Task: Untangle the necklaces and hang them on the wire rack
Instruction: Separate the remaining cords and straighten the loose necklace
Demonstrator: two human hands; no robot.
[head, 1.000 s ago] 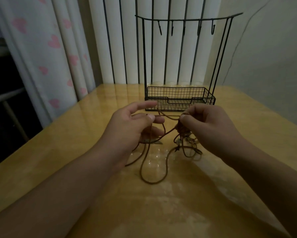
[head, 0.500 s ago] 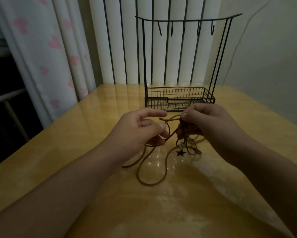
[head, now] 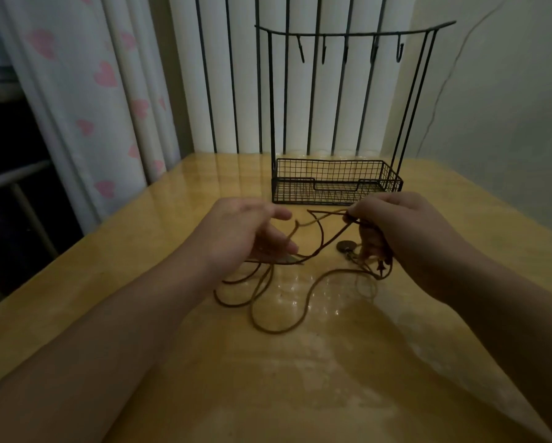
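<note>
Brown necklaces (head: pixel 279 327) looped on the glossy surface (head: pixel 300 394) just below both hands. Left hand (head: pixel 236 231) pinching a cord (blurred), right hand (head: pixel 405 225) gripping the tangled bunch, round pendant (head: pixel 347 246) dangling beside it. Beyond the knuckles, wire rack (head: pixel 335 183), hooks bare.

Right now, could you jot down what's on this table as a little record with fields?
surface: wooden table
cords: brown necklaces tangled, loops lying on the table
left hand: left hand holds a strand, fingers curled
right hand: right hand pinches the cords, lifting the knot
pendant: round pendant hangs below the right hand
rack: black wire rack behind the hands, basket at bottom
hooks: hooks on top bar, nothing hanging
</note>
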